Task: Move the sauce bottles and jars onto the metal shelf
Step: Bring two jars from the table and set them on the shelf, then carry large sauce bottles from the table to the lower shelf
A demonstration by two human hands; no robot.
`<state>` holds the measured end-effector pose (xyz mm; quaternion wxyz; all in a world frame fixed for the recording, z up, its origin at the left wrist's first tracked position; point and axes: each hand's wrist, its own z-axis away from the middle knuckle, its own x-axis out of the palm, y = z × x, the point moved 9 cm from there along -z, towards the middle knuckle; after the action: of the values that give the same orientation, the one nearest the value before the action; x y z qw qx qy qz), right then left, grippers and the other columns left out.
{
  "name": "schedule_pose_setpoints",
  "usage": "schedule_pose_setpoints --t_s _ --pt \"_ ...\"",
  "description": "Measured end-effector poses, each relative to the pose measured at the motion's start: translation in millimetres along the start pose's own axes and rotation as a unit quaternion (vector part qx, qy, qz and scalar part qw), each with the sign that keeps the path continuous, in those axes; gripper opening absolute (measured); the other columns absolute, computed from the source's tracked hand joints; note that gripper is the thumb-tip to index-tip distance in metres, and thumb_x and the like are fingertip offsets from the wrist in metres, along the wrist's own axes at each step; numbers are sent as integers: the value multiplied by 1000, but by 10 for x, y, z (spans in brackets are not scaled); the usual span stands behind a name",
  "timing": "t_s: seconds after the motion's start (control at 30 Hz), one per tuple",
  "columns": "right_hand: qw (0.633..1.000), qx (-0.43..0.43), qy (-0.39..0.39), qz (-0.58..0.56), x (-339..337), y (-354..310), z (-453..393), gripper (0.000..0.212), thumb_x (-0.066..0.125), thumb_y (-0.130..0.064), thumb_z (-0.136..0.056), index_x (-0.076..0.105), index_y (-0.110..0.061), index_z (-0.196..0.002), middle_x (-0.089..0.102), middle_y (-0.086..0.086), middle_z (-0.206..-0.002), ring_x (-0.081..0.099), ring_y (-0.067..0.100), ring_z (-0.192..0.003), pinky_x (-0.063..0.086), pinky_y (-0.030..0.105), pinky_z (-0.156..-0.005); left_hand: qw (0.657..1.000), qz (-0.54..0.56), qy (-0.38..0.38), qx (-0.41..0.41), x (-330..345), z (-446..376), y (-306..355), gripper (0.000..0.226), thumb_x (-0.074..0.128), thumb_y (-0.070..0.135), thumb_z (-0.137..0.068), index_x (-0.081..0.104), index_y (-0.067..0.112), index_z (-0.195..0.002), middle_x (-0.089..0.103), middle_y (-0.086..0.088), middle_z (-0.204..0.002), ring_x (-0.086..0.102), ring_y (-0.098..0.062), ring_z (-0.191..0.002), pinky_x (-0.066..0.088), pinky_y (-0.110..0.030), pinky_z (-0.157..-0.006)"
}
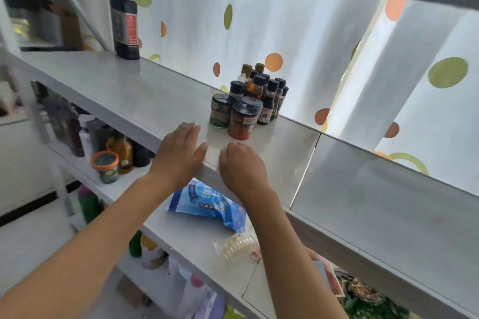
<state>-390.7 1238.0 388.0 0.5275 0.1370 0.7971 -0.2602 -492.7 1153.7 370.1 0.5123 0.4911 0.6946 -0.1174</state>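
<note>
Nothing is held in either grip: the left hand is laid flat with straight fingers on the front edge of the grey metal shelf, and the right hand is rested beside it with fingers loosely curled. The cluster of small dark-capped sauce bottles and round labelled jars is stood upright just beyond the fingertips, up and slightly right, nearest the right hand. A tall dark sauce bottle is stood well apart at the shelf's far left.
</note>
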Motion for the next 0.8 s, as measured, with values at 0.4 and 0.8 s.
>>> schedule_pose_setpoints --t_s 0.4,0.8 --pt "986 -99 -98 -89 713 -796 1524 56 16 -27 -106 -1 -9 -157 -9 5 -165 -14 17 -151 -14 37 -121 955 -216 -32 -202 -610 2109 -288 55 16 30 -105 -5 14 -153 -10 -2 -162 -13 -16 -148 -3 -40 -121" --pt "869 -403 -176 -226 1010 -2999 3727 71 -6 -44 -96 5 -11 -157 -4 2 -165 -18 8 -147 -12 30 -121 880 -270 52 -387 -1937 4738 -963 57 11 30 -100 5 11 -153 -1 -4 -160 -11 -13 -144 -4 -38 -119"
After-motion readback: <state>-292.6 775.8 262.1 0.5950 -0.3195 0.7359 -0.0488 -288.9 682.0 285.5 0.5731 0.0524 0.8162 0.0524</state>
